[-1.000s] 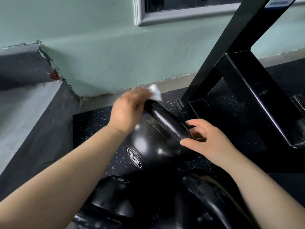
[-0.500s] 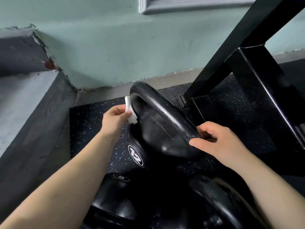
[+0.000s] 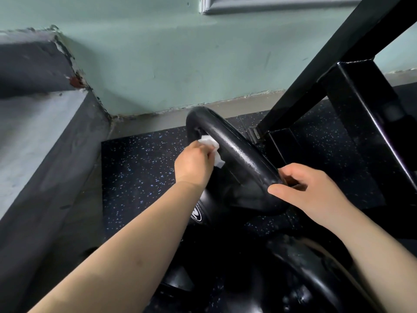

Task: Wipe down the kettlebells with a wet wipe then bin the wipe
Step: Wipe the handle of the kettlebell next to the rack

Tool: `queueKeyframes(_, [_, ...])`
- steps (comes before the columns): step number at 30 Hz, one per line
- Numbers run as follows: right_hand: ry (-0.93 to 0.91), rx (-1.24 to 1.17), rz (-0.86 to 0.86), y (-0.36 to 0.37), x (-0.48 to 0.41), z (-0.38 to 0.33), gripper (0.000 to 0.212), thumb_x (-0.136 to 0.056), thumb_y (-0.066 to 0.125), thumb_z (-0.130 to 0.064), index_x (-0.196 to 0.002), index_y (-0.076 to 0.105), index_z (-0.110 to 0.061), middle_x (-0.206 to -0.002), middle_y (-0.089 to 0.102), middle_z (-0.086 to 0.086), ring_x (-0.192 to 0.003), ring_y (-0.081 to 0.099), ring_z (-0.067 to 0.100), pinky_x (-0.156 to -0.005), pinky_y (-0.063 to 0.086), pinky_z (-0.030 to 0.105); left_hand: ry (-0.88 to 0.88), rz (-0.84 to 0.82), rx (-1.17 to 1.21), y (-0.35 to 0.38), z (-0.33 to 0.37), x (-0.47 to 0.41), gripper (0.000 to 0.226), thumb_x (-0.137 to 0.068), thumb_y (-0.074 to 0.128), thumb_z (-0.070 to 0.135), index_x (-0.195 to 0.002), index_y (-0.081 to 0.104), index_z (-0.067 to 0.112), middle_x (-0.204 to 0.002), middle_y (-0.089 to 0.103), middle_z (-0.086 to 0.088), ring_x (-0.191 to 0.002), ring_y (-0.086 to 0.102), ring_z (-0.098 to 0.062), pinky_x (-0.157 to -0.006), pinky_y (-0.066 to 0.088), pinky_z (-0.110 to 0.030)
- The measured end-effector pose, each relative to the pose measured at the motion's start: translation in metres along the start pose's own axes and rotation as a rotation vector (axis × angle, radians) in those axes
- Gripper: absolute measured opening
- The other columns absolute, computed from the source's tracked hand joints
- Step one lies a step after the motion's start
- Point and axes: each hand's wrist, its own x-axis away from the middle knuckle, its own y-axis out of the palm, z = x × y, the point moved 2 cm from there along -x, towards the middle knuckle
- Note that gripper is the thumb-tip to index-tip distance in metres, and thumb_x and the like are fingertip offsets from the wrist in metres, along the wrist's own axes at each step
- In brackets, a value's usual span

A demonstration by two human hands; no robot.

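A black kettlebell [image 3: 239, 163] stands on the speckled floor mat, its thick handle arching up toward the wall and glistening wet. My left hand [image 3: 194, 163] grips a crumpled white wet wipe [image 3: 212, 147] and presses it against the inner left side of that handle. My right hand [image 3: 309, 190] curls round the near right end of the handle, thumb on the front. The kettlebell's round body with a white number badge [image 3: 196, 214] is partly hidden behind my left forearm.
Two more black kettlebells sit nearer me, one at bottom centre [image 3: 180, 279] and one at bottom right [image 3: 311, 274]. A black steel rack frame [image 3: 352, 91] rises on the right. A grey concrete ledge [image 3: 33, 141] runs along the left, below the green wall [image 3: 158, 59].
My left hand slid the wipe from the top of the handle down its left side to the inner edge. The kettlebell tipped upright. My right hand kept its hold.
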Motion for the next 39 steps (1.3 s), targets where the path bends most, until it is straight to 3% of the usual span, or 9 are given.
queueKeyframes(6, [0.002, 0.0, 0.009, -0.001, 0.0, 0.001, 0.016, -0.067, 0.068, -0.031, -0.082, 0.063, -0.028, -0.084, 0.067, -0.009, -0.071, 0.057, -0.007, -0.061, 0.04, 0.002, 0.157, -0.065, -0.21, -0.01, -0.013, -0.006, 0.027, -0.092, 0.043, 0.02, -0.111, 0.06, 0.011, -0.113, 0.059, -0.012, -0.105, 0.053, -0.032, -0.078, 0.043, -0.037])
queueKeyframes(10, [-0.02, -0.017, 0.017, 0.001, -0.001, 0.0, 0.01, -0.068, 0.068, -0.025, -0.076, 0.064, -0.025, -0.081, 0.067, -0.006, -0.068, 0.056, -0.007, -0.061, 0.039, 0.0, 0.385, 0.213, -0.325, -0.025, -0.013, -0.017, 0.017, -0.08, 0.061, 0.011, -0.097, 0.064, 0.012, -0.095, 0.065, -0.011, -0.081, 0.063, -0.032, -0.053, 0.044, -0.031])
queueKeyframes(15, [-0.003, -0.037, -0.01, 0.001, 0.0, -0.003, 0.012, -0.067, 0.067, -0.028, -0.079, 0.064, -0.026, -0.084, 0.068, -0.006, -0.077, 0.06, 0.003, -0.066, 0.041, 0.012, 0.221, -0.213, -0.523, 0.005, 0.002, -0.003, 0.038, -0.097, 0.032, 0.031, -0.126, 0.041, 0.009, -0.13, 0.042, -0.009, -0.118, 0.041, -0.029, -0.073, 0.039, -0.038])
queueKeyframes(21, [-0.011, -0.038, -0.028, 0.001, -0.001, 0.0, 0.01, -0.069, 0.067, -0.027, -0.079, 0.064, -0.025, -0.078, 0.067, -0.008, -0.066, 0.056, -0.011, -0.059, 0.039, -0.001, -0.092, -0.218, 0.549, -0.009, 0.004, 0.004, 0.024, -0.086, 0.048, 0.008, -0.067, 0.064, 0.007, -0.058, 0.052, 0.0, -0.059, 0.05, -0.004, -0.055, 0.036, -0.018])
queueKeyframes(23, [-0.013, -0.056, -0.033, 0.0, -0.001, -0.001, 0.008, -0.07, 0.067, -0.026, -0.076, 0.063, -0.028, -0.075, 0.066, -0.01, -0.064, 0.056, -0.013, -0.058, 0.038, -0.002, -0.093, -0.304, 0.807, -0.008, 0.021, 0.021, 0.028, -0.082, 0.052, -0.001, -0.059, 0.065, 0.007, -0.063, 0.057, 0.0, -0.065, 0.05, -0.004, -0.055, 0.038, -0.008])
queueKeyframes(26, [-0.025, -0.064, -0.026, 0.001, -0.001, -0.002, 0.009, -0.071, 0.067, -0.025, -0.074, 0.061, -0.032, -0.074, 0.065, -0.011, -0.063, 0.056, -0.014, -0.058, 0.038, -0.002, 0.032, -0.46, 0.734, 0.007, 0.038, 0.044, 0.017, -0.084, 0.053, -0.002, -0.079, 0.069, -0.001, -0.075, 0.059, -0.001, -0.069, 0.052, -0.004, -0.062, 0.039, -0.005])
queueKeyframes(29, [-0.049, -0.046, -0.009, 0.002, 0.0, 0.0, 0.01, -0.071, 0.066, -0.026, -0.075, 0.06, -0.032, -0.08, 0.065, -0.01, -0.066, 0.055, -0.013, -0.06, 0.038, -0.002, 0.146, -0.561, 0.657, 0.015, 0.038, 0.061, 0.038, -0.086, 0.051, 0.003, -0.05, 0.054, 0.016, -0.052, 0.052, 0.0, -0.049, 0.045, -0.002, -0.058, 0.035, -0.005])
queueKeyframes(35, [-0.06, -0.039, -0.011, 0.001, -0.002, 0.005, 0.009, -0.07, 0.067, -0.031, -0.076, 0.06, -0.032, -0.081, 0.064, -0.011, -0.066, 0.054, -0.013, -0.06, 0.038, -0.002, 0.257, -0.392, 0.352, 0.013, 0.029, 0.065, 0.013, -0.078, 0.058, 0.003, -0.065, 0.06, -0.001, -0.07, 0.057, -0.01, -0.069, 0.049, -0.016, -0.063, 0.034, -0.013])
queueKeyframes(39, [-0.071, -0.023, 0.007, 0.0, -0.004, 0.007, 0.013, -0.07, 0.066, -0.032, -0.081, 0.061, -0.028, -0.082, 0.062, -0.01, -0.074, 0.055, 0.002, -0.061, 0.041, 0.003, 0.089, -0.306, 0.558, 0.014, 0.035, 0.074, 0.029, -0.077, 0.061, 0.006, -0.053, 0.058, 0.023, -0.052, 0.059, 0.014, -0.056, 0.051, 0.001, -0.06, 0.038, -0.008])
